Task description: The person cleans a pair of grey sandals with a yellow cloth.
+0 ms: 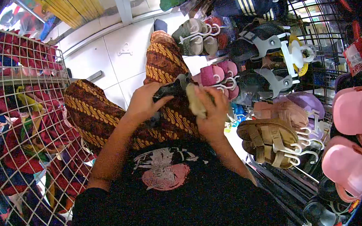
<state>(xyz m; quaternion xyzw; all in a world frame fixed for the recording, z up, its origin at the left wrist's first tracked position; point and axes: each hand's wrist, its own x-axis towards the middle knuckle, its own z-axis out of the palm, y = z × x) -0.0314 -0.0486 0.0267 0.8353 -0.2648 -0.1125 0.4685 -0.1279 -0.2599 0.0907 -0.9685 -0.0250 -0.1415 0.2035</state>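
In the head view my left hand (143, 103) is closed on a small black sandal (171, 89), held over my lap with its far end toward my right hand. My right hand (213, 108) is closed around a pale beige cloth (195, 101), which lies right beside the far end of the sandal. Fingers cover part of both things. Beneath them are my legs in brown and gold patterned trousers (166, 62).
At left stands a white wire rack (32, 130) with colourful fabric goods behind it. Hanging sandals crowd my right side: brown sandals (269, 137), pink sandals (349, 163) and black ones (260, 80). A white hanger (125, 50) lies on the tiled floor (113, 71) ahead.
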